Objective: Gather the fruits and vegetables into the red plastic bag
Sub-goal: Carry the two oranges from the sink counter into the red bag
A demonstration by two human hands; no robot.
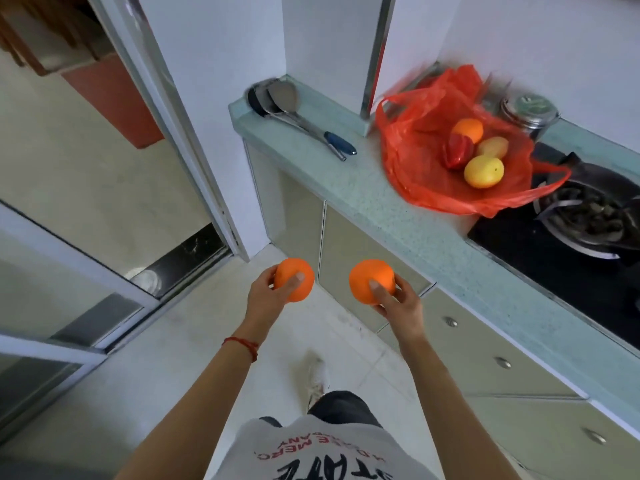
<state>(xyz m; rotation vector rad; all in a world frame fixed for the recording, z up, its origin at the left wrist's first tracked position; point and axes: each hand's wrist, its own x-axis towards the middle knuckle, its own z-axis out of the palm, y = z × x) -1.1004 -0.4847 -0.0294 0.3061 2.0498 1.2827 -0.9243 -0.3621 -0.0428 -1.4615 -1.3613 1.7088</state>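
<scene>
My left hand (266, 295) grips an orange (296, 278) and my right hand (398, 301) grips a second orange (370, 279). Both are held out over the floor, in front of the counter's cabinets and below its edge. The red plastic bag (415, 157) lies open on the pale green counter (374, 202), up and to the right of my hands. Inside it lie an orange (468, 130), a red pepper (456, 151), a potato (492, 147) and a yellow lemon-like fruit (483, 172).
A ladle and spatula with a blue handle (304, 124) lie on the counter's left end. A black gas hob (561, 244) with a burner sits right of the bag, and a metal lidded pot (529, 110) stands behind it. A sliding door frame (180, 133) is at left.
</scene>
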